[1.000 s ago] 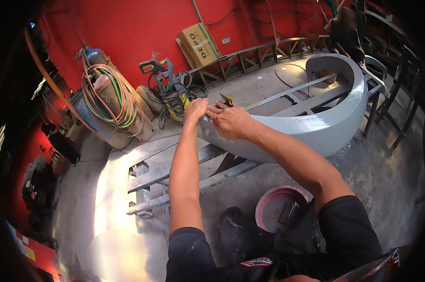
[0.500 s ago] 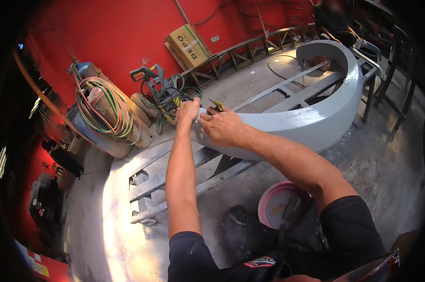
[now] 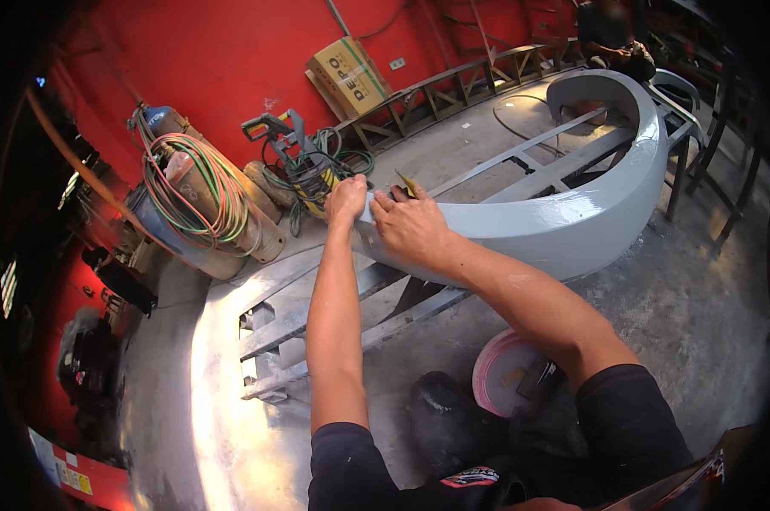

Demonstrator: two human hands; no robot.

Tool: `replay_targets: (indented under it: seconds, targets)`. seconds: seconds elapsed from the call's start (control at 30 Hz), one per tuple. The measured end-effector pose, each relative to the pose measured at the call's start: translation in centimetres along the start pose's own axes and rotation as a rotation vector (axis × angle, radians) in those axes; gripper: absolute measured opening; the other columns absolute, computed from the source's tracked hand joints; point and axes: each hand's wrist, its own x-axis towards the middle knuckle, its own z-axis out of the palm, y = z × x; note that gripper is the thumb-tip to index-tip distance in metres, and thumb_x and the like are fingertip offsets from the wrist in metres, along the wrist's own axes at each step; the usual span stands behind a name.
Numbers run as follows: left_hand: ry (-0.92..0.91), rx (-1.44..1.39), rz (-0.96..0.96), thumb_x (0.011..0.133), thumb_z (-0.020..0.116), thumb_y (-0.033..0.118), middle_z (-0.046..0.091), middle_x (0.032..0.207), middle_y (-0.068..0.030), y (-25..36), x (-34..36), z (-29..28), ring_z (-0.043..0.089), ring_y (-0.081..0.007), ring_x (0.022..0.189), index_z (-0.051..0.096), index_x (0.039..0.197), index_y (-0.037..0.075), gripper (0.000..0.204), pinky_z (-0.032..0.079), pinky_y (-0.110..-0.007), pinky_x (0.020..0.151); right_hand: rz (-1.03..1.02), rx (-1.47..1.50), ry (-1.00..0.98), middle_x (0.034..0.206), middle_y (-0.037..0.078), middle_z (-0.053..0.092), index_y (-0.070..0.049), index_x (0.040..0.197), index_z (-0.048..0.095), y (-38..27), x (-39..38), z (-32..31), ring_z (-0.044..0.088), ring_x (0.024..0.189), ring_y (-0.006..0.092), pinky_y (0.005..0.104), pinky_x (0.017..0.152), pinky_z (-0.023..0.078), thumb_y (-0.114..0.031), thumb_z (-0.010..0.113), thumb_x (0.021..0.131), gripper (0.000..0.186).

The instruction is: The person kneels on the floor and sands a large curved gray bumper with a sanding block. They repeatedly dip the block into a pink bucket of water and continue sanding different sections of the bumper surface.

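A long grey curved vehicle body panel [image 3: 530, 217], its top wet and shiny, lies across a metal frame [image 3: 287, 328]. At its near left end my left hand [image 3: 347, 201] is closed around the tip. Just to the right, my right hand [image 3: 410, 232] presses down on the same end with its fingers bent. A thin yellowish sheet that looks like sandpaper [image 3: 408, 182] sticks up beyond the right fingers; the part under them is hidden.
Below my right arm stands a pink bucket [image 3: 490, 375] of cloudy water with a dark block in it. Beyond the panel are a pressure washer [image 3: 304, 170], gas cylinders [image 3: 261, 230] with coiled hoses, and a cardboard box [image 3: 348, 77]. Another person [image 3: 611, 38] sits at the far right.
The view has shifted slightly, and the person at the far right shows more. My right hand has slid a little to the right along the panel's end; my left hand keeps its hold.
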Motion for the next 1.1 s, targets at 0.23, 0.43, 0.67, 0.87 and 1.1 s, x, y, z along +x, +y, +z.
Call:
replay_targets:
  seconds: [0.23,0.43,0.67,0.87,1.1]
  targets:
    - [0.007,-0.016,-0.113,0.093,0.042,0.053,0.064,0.138,-0.0202,-5.2,0.0,-0.7,0.057,-0.0423,0.130,0.070,0.128,0.013,0.060,0.042,-0.051,0.110,0.210,-0.009,0.029,0.147,0.010,0.060,-0.011,0.143,0.061,9.9,-17.5,-7.9,0.048,0.144,0.0299,0.0439,0.116,0.043,-0.031,0.049,0.107,0.043]
    - [-0.028,0.010,-0.080,0.095,0.042,0.055,0.062,0.139,-0.0232,-1.2,0.4,0.0,0.054,-0.0447,0.133,0.068,0.133,0.010,0.065,0.041,-0.052,0.112,0.468,0.054,0.022,0.150,0.016,0.056,-0.005,0.146,0.056,17.2,-23.2,-13.3,0.040,0.150,0.0321,0.0406,0.123,0.034,-0.028,0.046,0.108,0.046]
    - [-0.069,0.055,-0.014,0.093,0.039,0.053,0.061,0.137,-0.0282,0.4,1.4,0.7,0.054,-0.0479,0.132,0.068,0.130,0.004,0.068,0.040,-0.053,0.111,-0.057,0.050,0.162,0.135,0.018,0.067,0.003,0.131,0.064,0.3,-5.9,-1.0,0.060,0.131,0.0350,0.0497,0.121,0.034,-0.027,0.059,0.098,0.046]
    - [-0.073,-0.023,-0.016,0.090,0.040,0.050,0.066,0.128,-0.0254,-4.0,1.0,-0.1,0.059,-0.0464,0.125,0.072,0.116,0.005,0.061,0.043,-0.051,0.106,0.325,0.062,0.104,0.143,0.009,0.063,-0.012,0.137,0.066,14.9,-21.1,-10.3,0.052,0.141,0.0251,0.0382,0.115,0.045,-0.027,0.048,0.106,0.039]
    - [0.002,0.078,0.155,0.101,0.034,0.050,0.060,0.139,-0.0246,-2.7,0.9,0.6,0.055,-0.0457,0.130,0.067,0.126,0.003,0.063,0.039,-0.056,0.107,0.637,-0.087,0.244,0.148,0.009,0.058,-0.011,0.141,0.063,28.2,-26.3,-11.6,0.044,0.147,0.0272,0.0389,0.121,0.037,-0.033,0.045,0.107,0.044]
